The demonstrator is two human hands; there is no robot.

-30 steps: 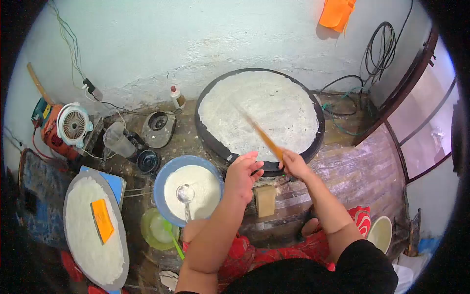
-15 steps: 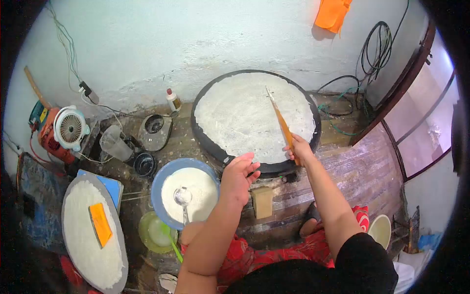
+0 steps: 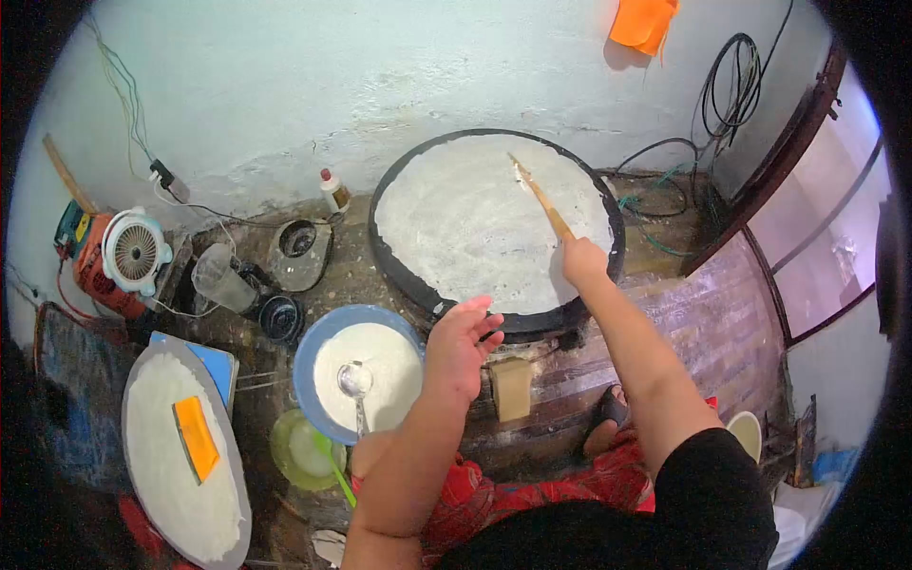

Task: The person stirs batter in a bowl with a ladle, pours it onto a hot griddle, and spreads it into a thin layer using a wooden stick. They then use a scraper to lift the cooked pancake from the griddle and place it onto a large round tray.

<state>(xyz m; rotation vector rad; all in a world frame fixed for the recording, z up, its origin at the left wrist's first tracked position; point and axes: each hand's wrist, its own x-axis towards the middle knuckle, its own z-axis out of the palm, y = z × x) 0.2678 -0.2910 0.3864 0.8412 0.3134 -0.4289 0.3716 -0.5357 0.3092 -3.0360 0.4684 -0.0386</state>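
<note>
My right hand (image 3: 582,263) grips a long flat wooden spatula (image 3: 543,201), its tip smeared with white and resting on or just over the batter sheet. This thin white sheet (image 3: 465,223) covers nearly all of a large round black griddle (image 3: 383,255). Near the griddle's front edge, my left hand (image 3: 454,353) is raised with fingers slightly curled and apart, holding nothing. Left of it stands a blue basin (image 3: 304,366) of white batter (image 3: 391,353), in which a metal ladle (image 3: 355,382) lies.
A yellow-green bowl (image 3: 285,458) with a green-handled utensil sits below the basin. At far left, an oval white-covered board (image 3: 157,456) carries an orange scraper (image 3: 197,439). A small fan (image 3: 135,249), clear jug (image 3: 223,275) and bottle (image 3: 334,192) stand near the wall.
My right hand has turned and moved a little up, still holding the spatula, whose tip has shifted slightly left and up. My left hand has stayed in place.
</note>
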